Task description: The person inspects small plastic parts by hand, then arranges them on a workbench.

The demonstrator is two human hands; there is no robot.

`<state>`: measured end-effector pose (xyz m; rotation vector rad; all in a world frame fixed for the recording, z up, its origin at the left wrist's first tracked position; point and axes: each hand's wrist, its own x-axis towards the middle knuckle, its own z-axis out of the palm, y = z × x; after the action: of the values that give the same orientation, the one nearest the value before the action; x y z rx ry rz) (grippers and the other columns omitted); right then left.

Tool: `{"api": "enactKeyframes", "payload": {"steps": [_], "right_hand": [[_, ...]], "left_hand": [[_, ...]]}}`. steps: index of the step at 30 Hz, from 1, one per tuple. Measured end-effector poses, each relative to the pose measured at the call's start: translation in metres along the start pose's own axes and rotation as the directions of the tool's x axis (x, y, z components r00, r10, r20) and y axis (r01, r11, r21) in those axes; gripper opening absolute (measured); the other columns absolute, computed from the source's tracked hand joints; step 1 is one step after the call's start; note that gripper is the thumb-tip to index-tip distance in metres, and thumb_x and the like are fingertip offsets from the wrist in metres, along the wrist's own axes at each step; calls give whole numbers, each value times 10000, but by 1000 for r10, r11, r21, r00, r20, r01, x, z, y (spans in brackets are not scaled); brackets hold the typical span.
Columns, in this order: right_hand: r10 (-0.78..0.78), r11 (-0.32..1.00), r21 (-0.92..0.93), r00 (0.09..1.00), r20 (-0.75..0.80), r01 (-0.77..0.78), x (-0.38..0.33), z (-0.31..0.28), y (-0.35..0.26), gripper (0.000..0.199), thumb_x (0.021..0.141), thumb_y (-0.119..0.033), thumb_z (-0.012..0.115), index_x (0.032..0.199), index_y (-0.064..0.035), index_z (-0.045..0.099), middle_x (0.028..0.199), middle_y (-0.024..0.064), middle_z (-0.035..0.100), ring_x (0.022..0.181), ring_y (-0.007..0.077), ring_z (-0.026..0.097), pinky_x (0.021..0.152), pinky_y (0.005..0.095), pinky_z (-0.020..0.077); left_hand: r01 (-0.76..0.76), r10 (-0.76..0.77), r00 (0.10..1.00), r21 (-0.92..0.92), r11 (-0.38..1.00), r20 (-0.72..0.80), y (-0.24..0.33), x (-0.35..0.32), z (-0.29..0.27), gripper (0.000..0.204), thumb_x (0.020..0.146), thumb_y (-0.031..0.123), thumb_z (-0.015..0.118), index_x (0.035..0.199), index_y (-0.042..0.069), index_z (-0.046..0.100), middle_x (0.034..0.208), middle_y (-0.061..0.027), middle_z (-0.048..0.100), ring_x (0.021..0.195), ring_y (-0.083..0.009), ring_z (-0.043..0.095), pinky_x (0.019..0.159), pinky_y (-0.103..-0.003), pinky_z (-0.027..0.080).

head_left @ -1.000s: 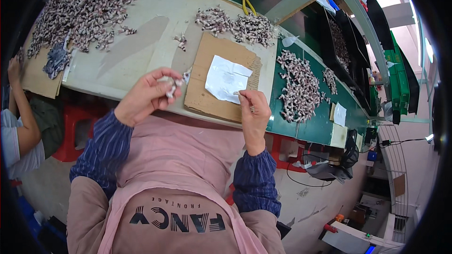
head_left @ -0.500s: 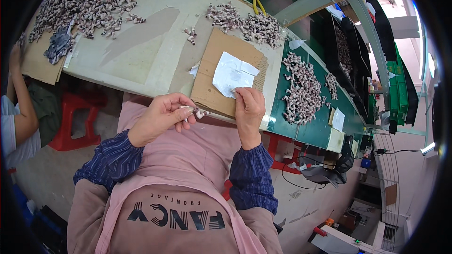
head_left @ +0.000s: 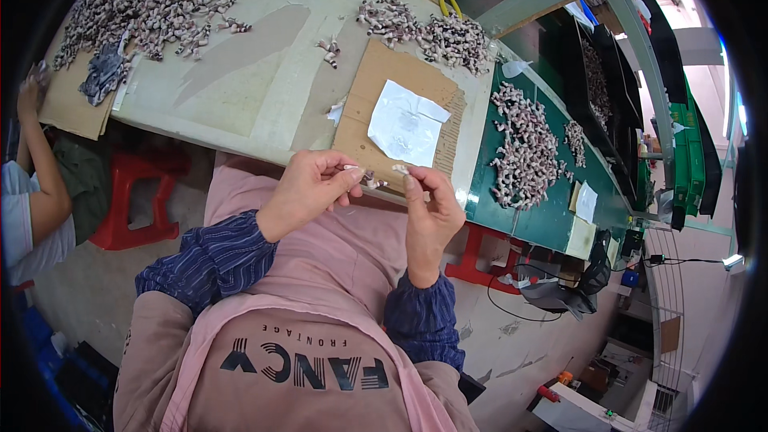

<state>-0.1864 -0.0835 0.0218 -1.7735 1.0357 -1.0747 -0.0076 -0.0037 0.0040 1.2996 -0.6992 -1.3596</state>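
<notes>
Two hands are working close together above the near edge of the cardboard (head_left: 364,100), which is lying on the bench (head_left: 232,116). With our left hand (head_left: 314,192) we are pinching a small striped piece (head_left: 371,181) between thumb and forefinger; with our right hand (head_left: 432,212) we are gripping a pale bit (head_left: 401,169) at the fingertips, too small for us to identify. The two are sitting just beside each other, seemingly not touching. Beyond them a white sheet (head_left: 392,108) is lying on the cardboard, a cluster of similar pieces (head_left: 460,42) is resting past its far edge, and a large pile (head_left: 152,0) is spreading to the left. We are judging the step in hand to be a careful pairing of the two bits. The next move is probably calling for a steady left pinch, fine alignment by the right fingertips and only light pressure.
</notes>
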Motion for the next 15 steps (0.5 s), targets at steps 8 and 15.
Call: {"api": "enactKeyframes", "payload": {"steps": [8, 15], "right_hand": [[-111, 993, -36, 993, 28, 112, -18, 10, -8, 150, 855, 59, 719, 998, 24, 691, 977, 94, 676, 892, 164, 631, 748, 263, 507], [-260, 951, -151, 961, 90, 271, -21, 9, -3, 179, 819, 73, 734, 987, 21, 700, 945, 131, 665, 804, 209, 641, 656, 292, 515]], "left_hand": [[-22, 22, 1000, 17, 1000, 11, -1, -2, 2, 199, 987, 184, 627, 1023, 2, 701, 785, -25, 696, 616, -40, 593, 496, -195, 451], [17, -15, 999, -33, 999, 46, 0, -5, 0, 190, 991, 169, 617, 997, -3, 697, 767, -14, 682, 627, -40, 592, 520, -195, 455]]}}
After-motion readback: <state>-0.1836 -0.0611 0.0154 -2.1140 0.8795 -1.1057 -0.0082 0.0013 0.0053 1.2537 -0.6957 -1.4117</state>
